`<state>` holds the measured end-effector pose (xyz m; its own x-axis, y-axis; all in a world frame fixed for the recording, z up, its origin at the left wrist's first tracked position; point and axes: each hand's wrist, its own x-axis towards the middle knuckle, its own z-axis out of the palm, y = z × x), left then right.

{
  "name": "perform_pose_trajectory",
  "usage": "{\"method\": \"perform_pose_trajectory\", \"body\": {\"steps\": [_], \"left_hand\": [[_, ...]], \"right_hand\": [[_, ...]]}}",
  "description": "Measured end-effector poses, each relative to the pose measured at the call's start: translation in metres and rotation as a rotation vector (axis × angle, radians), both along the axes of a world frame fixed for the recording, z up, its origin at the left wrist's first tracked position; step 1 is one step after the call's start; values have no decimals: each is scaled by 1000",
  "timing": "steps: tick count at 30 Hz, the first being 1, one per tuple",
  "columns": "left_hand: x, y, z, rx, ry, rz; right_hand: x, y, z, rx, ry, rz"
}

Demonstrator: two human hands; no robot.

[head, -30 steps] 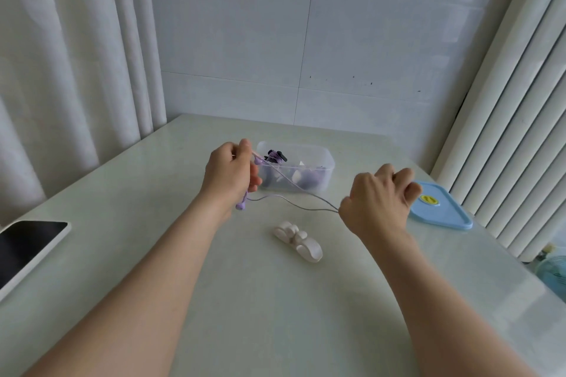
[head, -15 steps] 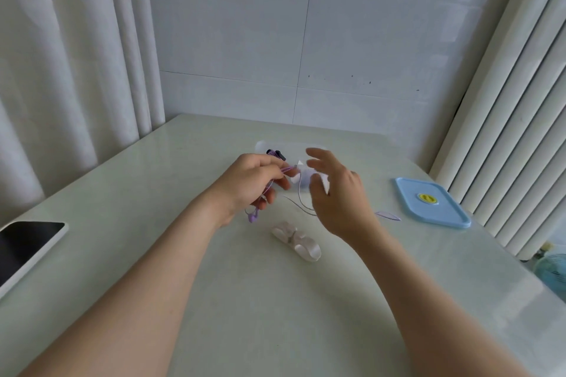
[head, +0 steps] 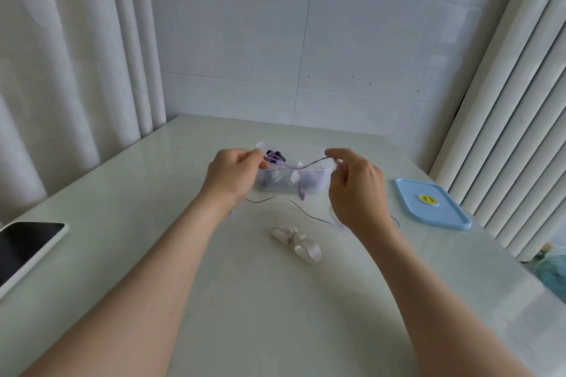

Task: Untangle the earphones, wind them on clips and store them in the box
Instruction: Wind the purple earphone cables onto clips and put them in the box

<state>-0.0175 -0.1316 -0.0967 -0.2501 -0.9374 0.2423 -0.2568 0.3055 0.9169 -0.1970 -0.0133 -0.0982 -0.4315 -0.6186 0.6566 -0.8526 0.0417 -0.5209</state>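
Head view: thin, limp lilac cord (head: 275,197)

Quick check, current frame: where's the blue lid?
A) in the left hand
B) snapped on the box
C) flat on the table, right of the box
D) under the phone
C: the blue lid lies flat on the table, to the right of the open clear box. The left hand and right hand pinch only the purple earphone cable.
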Motion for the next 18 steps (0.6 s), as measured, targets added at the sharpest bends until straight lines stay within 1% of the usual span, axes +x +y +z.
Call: {"method": "perform_pose_trajectory", "body": {"steps": [3, 6, 7, 9, 11, 12, 14, 15, 18], "left_hand": [[0, -1, -2, -48, -53, 59], [1, -1, -4, -117, -73, 78], [1, -3, -5, -154, -92, 89], [2, -9, -10, -247, -204, 102], [1, -6, -10, -309, -307, 65], [1, -3, -9, -323, -330, 33], [2, 3, -6, -317, -318, -16], [2, 5, -4, -316, -302, -26], [-1, 4, -6, -329, -248, -51]], "right_hand": [[-2, 0, -3, 85, -85, -33], [-8, -1, -6, 121, -69, -100], [-9, -1, -6, 102, -63, -131], [-9, 0, -4, 28, -88, -170], [-6, 2, -1, -34, -171, -187], [-6, 3, 1, -70, -243, -189], [-6, 4, 4, -160, -474, -141], [-7, 4, 5, -221, -622, -76], [-2, 5, 16, -432, -1081, 206]]}}
